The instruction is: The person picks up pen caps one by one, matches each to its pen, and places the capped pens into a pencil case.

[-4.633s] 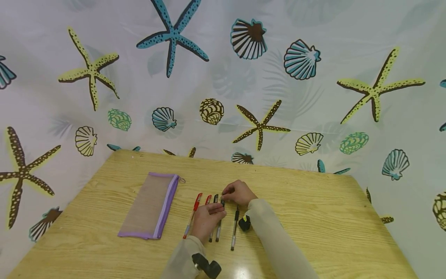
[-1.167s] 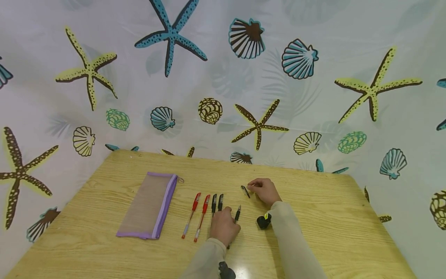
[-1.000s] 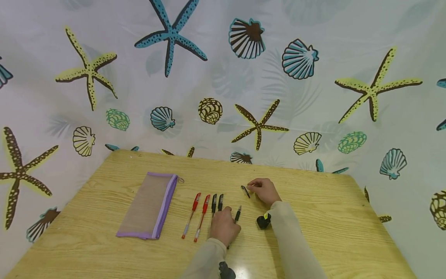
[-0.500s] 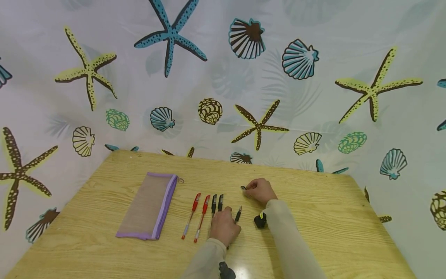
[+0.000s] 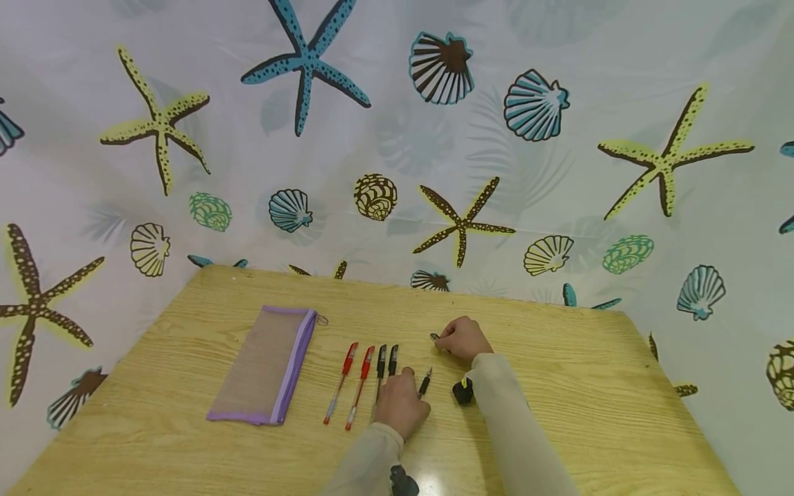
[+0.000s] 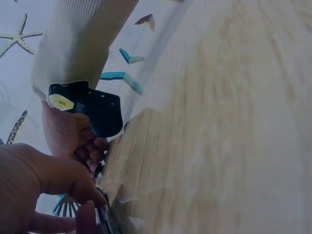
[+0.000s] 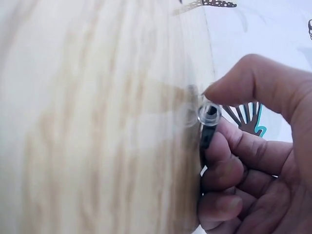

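In the head view my right hand (image 5: pixel 464 339) pinches a small black pen cap (image 5: pixel 435 337) beyond the pens. The right wrist view shows the clear round open end of the cap (image 7: pixel 209 113) between thumb and fingers, close over the tabletop. My left hand (image 5: pixel 402 405) holds an uncapped black gel pen (image 5: pixel 425 381), its bare tip pointing away from me; the hand hides the pen's lower part. To the left lie two capped black pens (image 5: pixel 381 362) in parallel, partly behind this hand. Two capped red pens (image 5: pixel 345 375) lie further left.
A folded mesh zip pouch (image 5: pixel 263 365) with purple edging lies on the left of the wooden table (image 5: pixel 558 386). Behind the table hangs a white cloth (image 5: pixel 397 138) printed with starfish and shells. Each wrist carries a black camera (image 5: pixel 462 392).
My left hand has moved right from the other pens to the uncapped pen. My right hand, lately beside the cap, has shifted slightly left and taken hold of it.
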`<control>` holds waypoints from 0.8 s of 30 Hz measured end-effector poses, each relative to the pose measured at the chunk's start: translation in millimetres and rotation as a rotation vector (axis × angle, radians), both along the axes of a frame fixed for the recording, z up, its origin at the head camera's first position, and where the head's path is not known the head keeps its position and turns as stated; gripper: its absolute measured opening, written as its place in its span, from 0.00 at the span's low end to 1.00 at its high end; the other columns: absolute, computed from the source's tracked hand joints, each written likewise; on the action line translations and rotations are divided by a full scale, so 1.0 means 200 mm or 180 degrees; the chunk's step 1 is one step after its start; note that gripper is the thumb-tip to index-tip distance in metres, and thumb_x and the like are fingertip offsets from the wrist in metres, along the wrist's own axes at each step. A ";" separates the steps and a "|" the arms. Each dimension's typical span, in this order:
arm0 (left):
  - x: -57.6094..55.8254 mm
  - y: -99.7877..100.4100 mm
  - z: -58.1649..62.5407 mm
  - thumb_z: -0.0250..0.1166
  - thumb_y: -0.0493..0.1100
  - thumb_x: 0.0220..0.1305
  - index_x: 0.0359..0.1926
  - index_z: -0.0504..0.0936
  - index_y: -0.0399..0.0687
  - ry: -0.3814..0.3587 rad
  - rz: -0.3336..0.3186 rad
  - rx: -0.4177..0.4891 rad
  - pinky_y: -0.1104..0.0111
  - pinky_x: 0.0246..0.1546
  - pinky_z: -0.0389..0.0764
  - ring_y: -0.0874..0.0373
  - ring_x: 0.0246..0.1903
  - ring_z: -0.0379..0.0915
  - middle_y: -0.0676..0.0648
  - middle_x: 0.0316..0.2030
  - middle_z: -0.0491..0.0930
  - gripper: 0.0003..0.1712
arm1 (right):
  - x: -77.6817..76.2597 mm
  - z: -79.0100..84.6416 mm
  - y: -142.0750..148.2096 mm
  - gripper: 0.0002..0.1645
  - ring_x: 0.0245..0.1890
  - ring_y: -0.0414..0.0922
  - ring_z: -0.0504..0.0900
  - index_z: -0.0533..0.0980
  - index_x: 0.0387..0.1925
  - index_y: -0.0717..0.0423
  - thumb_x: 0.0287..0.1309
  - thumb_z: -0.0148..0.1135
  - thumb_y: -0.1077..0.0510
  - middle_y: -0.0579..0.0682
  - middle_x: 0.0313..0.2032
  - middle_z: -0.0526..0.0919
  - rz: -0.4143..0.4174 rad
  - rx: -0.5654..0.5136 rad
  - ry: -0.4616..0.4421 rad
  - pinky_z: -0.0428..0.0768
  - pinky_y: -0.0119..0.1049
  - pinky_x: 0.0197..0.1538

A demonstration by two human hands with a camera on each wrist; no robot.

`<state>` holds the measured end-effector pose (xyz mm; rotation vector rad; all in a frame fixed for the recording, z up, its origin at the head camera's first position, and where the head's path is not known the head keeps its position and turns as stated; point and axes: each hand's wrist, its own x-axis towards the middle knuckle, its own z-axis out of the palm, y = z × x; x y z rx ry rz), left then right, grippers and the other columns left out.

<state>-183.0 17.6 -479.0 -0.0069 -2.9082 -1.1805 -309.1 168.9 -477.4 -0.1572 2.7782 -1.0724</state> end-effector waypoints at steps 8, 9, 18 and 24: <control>0.00 0.00 0.01 0.67 0.31 0.47 0.52 0.76 0.27 -0.0118 -0.0028 0.0133 0.59 0.24 0.77 0.47 0.29 0.78 0.37 0.30 0.81 0.27 | -0.01 -0.01 0.01 0.08 0.17 0.41 0.69 0.79 0.22 0.55 0.54 0.68 0.59 0.48 0.20 0.78 0.0029 -0.0008 0.0007 0.68 0.32 0.23; 0.00 0.00 0.01 0.67 0.31 0.48 0.53 0.76 0.28 -0.0151 -0.0002 0.0170 0.62 0.22 0.75 0.50 0.26 0.76 0.40 0.27 0.80 0.27 | -0.01 -0.02 0.02 0.07 0.18 0.41 0.70 0.80 0.23 0.55 0.54 0.67 0.59 0.48 0.21 0.79 0.0045 -0.0040 0.0036 0.69 0.32 0.24; 0.00 -0.02 0.02 0.69 0.35 0.51 0.48 0.80 0.31 -0.0279 0.0044 0.0489 0.61 0.27 0.78 0.56 0.25 0.73 0.48 0.24 0.79 0.22 | 0.00 -0.04 0.06 0.04 0.22 0.42 0.75 0.79 0.33 0.59 0.55 0.65 0.62 0.49 0.26 0.80 0.0118 -0.0415 0.0154 0.74 0.36 0.29; 0.00 -0.04 0.01 0.68 0.36 0.53 0.40 0.84 0.33 -0.0208 -0.0037 0.0789 0.66 0.23 0.73 0.60 0.22 0.71 0.50 0.23 0.79 0.13 | 0.00 -0.05 0.07 0.13 0.21 0.43 0.75 0.80 0.44 0.60 0.56 0.65 0.62 0.49 0.27 0.80 0.0177 -0.0569 0.0145 0.74 0.37 0.29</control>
